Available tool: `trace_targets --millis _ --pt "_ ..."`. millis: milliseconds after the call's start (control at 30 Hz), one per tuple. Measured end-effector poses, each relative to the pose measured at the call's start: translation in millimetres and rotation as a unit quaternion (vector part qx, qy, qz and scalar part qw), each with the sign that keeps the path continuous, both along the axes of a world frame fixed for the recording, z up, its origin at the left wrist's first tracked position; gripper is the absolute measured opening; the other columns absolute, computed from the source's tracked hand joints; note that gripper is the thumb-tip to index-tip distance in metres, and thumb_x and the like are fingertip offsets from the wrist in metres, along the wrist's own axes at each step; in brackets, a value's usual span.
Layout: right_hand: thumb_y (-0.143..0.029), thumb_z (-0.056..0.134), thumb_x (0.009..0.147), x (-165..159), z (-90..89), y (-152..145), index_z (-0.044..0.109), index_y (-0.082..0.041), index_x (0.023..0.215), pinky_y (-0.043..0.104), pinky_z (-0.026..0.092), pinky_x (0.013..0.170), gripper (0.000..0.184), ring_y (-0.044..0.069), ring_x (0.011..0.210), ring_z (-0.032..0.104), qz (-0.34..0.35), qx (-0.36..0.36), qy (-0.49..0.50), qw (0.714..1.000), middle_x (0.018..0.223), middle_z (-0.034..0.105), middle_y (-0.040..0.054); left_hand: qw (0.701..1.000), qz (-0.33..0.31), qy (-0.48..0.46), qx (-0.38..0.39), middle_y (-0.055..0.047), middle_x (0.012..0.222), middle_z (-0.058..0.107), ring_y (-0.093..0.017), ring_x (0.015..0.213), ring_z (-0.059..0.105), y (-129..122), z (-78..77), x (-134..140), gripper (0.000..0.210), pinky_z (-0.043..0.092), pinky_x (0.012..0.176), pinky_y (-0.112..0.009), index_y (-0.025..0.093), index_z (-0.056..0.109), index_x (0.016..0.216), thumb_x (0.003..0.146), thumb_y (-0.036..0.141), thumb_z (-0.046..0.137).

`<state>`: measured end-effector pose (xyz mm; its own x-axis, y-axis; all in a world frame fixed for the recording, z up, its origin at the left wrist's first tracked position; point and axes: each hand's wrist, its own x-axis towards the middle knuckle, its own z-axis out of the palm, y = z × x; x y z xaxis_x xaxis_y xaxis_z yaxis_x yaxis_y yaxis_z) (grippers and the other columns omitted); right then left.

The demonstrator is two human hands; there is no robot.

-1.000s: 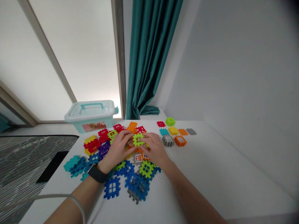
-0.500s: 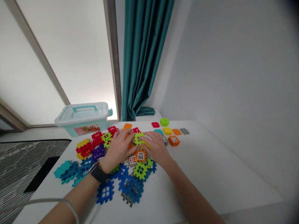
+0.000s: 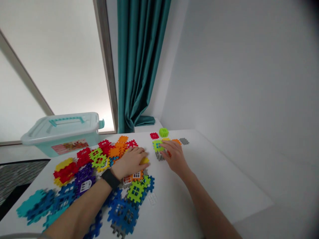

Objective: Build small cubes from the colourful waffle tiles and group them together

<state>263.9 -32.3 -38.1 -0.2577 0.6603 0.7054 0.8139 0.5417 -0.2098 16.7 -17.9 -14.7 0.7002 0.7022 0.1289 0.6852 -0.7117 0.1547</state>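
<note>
My right hand pinches a lime green window tile between thumb and fingers. That tile is just above a grey block, and I cannot tell whether they touch. Over the pile lies my left hand, palm down with thumb and fingers apart. Partly covered by its fingertips is a yellow piece. In front of this hand lie orange tiles with white window inserts, another lime green window tile and blue window tiles.
A lidded teal box stands at the back left. Red, purple and turquoise tiles lie on the left. Beyond my right hand are a red tile, a lime block and a grey tile.
My right hand has carried the lime green tile from the pile to the grey block on the right. My left hand has let go of it and stays over the pile. The view has turned right.
</note>
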Motion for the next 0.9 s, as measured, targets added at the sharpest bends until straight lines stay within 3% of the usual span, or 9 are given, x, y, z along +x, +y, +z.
trace_targets --millis 167,367,667,900 --pt "-0.033 0.058 0.094 29.7 -2.8 14.0 0.067 -0.023 0.114 0.05 0.043 0.105 0.024 0.028 0.117 0.063 -0.022 -0.031 0.017 0.999 0.124 0.071 0.0099 1.0 -0.014 0.001 -0.018 -0.012 0.143 0.056 -0.032 0.129 0.054 13.1 -6.4 12.1 0.042 0.038 0.111 -0.051 0.022 0.062 0.129 0.095 0.046 0.057" --pt "-0.031 0.062 0.089 56.6 -5.2 46.0 0.069 -0.024 0.11 0.048 0.045 0.104 0.023 0.028 0.116 0.063 -0.041 -0.091 0.016 0.995 0.122 0.072 0.0094 1.0 -0.015 -0.008 -0.024 -0.013 0.139 0.06 -0.032 0.128 0.056 17.5 -14.2 14.2 0.041 0.039 0.113 -0.051 0.02 0.063 0.127 0.095 0.044 0.057" --pt "-0.028 0.064 0.088 78.9 1.6 105.1 0.07 -0.024 0.108 0.048 0.043 0.105 0.021 0.028 0.114 0.062 -0.069 -0.134 0.0 0.989 0.121 0.072 0.0085 0.999 -0.02 -0.033 -0.031 -0.014 0.139 0.06 -0.03 0.131 0.054 15.1 -19.6 13.7 0.035 0.041 0.113 -0.05 0.02 0.064 0.126 0.095 0.036 0.056" --pt "-0.028 0.064 0.09 84.3 3.7 141.0 0.071 -0.025 0.109 0.045 0.045 0.105 0.02 0.026 0.115 0.062 -0.054 -0.164 -0.014 0.985 0.121 0.072 0.0062 0.998 -0.006 -0.037 -0.055 -0.013 0.141 0.059 -0.031 0.134 0.052 14.8 -17.0 15.7 0.036 0.042 0.113 -0.051 0.022 0.064 0.127 0.094 0.033 0.056"
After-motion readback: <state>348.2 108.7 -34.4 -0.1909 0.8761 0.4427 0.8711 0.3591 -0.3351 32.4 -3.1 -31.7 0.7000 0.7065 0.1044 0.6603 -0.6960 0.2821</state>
